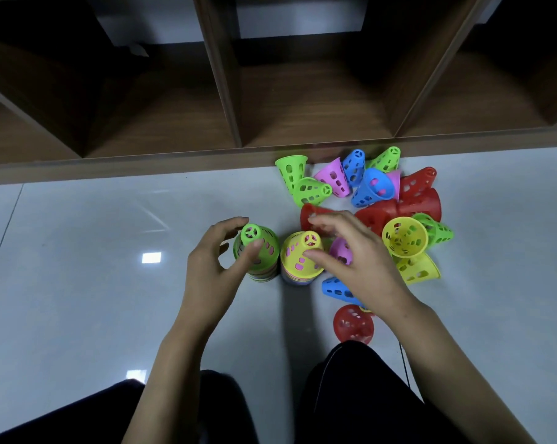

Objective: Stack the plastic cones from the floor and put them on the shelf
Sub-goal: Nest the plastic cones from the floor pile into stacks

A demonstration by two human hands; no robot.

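Two upright stacks of perforated plastic cones stand on the floor: one topped green [264,251], one topped yellow [298,254]. My left hand [216,267] curls around the green-topped stack, thumb and fingers touching its top cone. My right hand [354,261] hovers with spread fingers over the yellow stack and a purple cone [339,249], holding nothing. Several loose cones lie scattered behind and to the right: red [414,200], blue [371,187], green [291,171], yellow [405,235], purple [333,176]. The shelf [302,100] stands behind them.
The wooden shelf has several open compartments with brown floors, and its base rail [126,165] runs along the glossy grey floor [94,235]. A red cone [354,323] and a blue cone [336,288] lie near my knees [366,395].
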